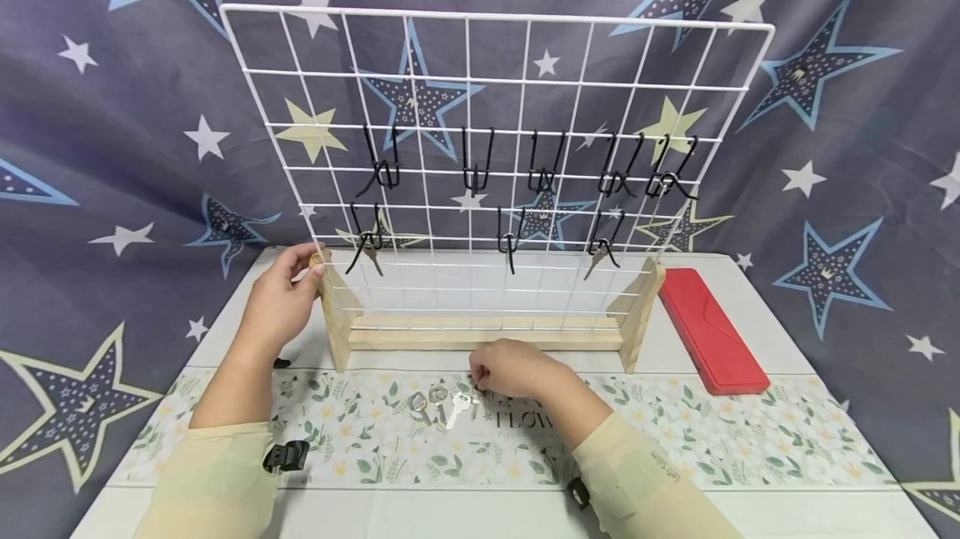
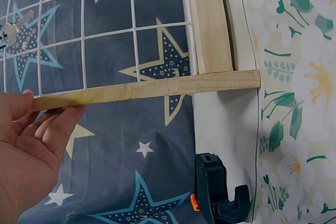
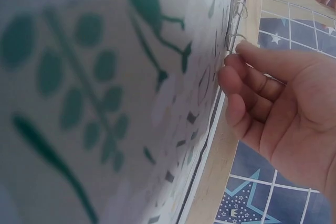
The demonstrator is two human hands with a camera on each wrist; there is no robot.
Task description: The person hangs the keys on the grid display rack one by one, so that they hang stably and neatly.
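My left hand (image 1: 279, 306) grips the upper end of the rack's wooden side panel (image 2: 157, 86), thumb on one face and fingers on the other. The rack holds a white wire grid (image 1: 467, 78) with black hooks (image 1: 477, 162) in two rows. Keys hang on some hooks, such as the key (image 1: 372, 259) at lower left. In front of the rack, my right hand (image 1: 517, 367) reaches down to several loose keys (image 1: 455, 411) with rings. Its thumb and forefinger pinch the ring (image 3: 240, 38) of the rightmost key, seen in the right wrist view.
A red case (image 1: 712, 331) lies right of the rack. Under the keys runs a floral mat (image 1: 360, 439) across the white table (image 1: 390, 514). A black and orange clamp-like object (image 2: 218, 190) sits beside the left panel. Star-patterned cloth (image 1: 202, 139) hangs behind.
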